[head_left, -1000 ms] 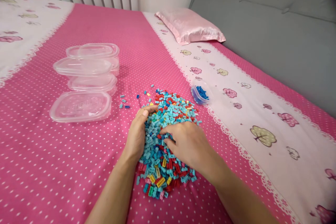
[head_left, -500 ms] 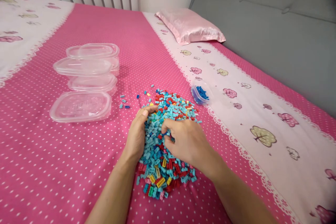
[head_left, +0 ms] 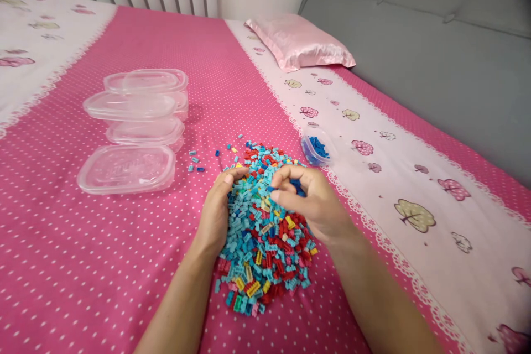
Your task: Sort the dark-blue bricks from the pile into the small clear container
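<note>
A heap of small building bricks, mostly light blue with red, yellow, pink and dark blue among them, lies on the pink bedspread. Along the heap's left edge rests my left hand, fingers stretched out and touching the bricks. Over the right part of the heap, my right hand pinches a dark blue brick between thumb and index finger. More dark blue bricks show inside its curled fingers. Beyond that hand stands a small clear tub holding dark blue bricks.
Several clear plastic containers with lids stand in a row to the left. A few loose bricks lie between them and the heap. A pink satin pillow is at the back, beside the grey padded panel.
My right hand has lifted off the middle of the heap and moved up and to the right, with dark blue bricks now visible in it. My left hand stays in place.
</note>
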### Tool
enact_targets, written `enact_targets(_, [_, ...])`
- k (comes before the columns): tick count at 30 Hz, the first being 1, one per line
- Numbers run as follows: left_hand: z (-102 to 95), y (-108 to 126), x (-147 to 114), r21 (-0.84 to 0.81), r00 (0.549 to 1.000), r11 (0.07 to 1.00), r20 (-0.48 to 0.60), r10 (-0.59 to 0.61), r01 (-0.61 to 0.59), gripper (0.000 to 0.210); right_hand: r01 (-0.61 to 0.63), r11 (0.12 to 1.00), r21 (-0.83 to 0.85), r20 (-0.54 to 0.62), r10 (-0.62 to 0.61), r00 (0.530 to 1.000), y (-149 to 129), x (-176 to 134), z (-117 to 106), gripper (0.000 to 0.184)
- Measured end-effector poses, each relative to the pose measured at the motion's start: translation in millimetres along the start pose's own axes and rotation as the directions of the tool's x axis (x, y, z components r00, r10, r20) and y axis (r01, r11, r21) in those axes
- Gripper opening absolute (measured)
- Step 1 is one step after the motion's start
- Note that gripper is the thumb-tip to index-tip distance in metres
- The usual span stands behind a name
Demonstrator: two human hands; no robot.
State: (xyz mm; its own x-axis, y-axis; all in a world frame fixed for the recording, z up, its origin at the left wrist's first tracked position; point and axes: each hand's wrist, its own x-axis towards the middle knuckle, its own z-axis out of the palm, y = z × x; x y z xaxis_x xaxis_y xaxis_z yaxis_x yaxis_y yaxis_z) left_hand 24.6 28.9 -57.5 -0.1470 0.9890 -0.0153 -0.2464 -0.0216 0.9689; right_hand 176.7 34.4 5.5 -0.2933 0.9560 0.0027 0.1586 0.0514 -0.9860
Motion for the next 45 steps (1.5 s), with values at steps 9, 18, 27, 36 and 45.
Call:
enact_targets(9, [-0.6, -1.5, 0.0, -0.013, 1.0, 1.0, 0.026, 0.007, -0.007, 0.036, -0.087, 0.931, 0.354, 0.014, 0.088, 0.996, -6.0, 4.0, -14.8, 0.017])
enact_targets(18, [0.6, -0.2, -0.2, -0.02, 1.0, 1.0, 0.013, 0.013, -0.013, 0.034, -0.201, 0.899, 0.39, 0.092, 0.179, 0.98, -8.8, 1.7, -11.9, 0.015])
enact_targets(27, [-2.4, -2.0, 0.4, 0.011, 0.999, 1.0, 0.029, 0.017, -0.018, 0.035, 0.08, 0.755, -0.651, 0.331, 0.187, 0.925, -6.8, -12.3, -10.3, 0.014])
enact_targets(36, [-1.4, -2.9, -0.6, 0.008, 1.0, 1.0, 0.028, 0.002, -0.002, 0.037, 0.106, 0.437, -0.893, 0.196, 0.166, 0.966, -3.1, -22.6, 5.8, 0.011])
enact_targets(45, [-2.3, -1.9, -0.1, 0.022, 1.0, 1.0, 0.02, -0.009, 0.009, 0.037, -0.036, 0.894, -0.446, 0.311, 0.193, 0.931, -12.4, -15.5, -0.8, 0.015])
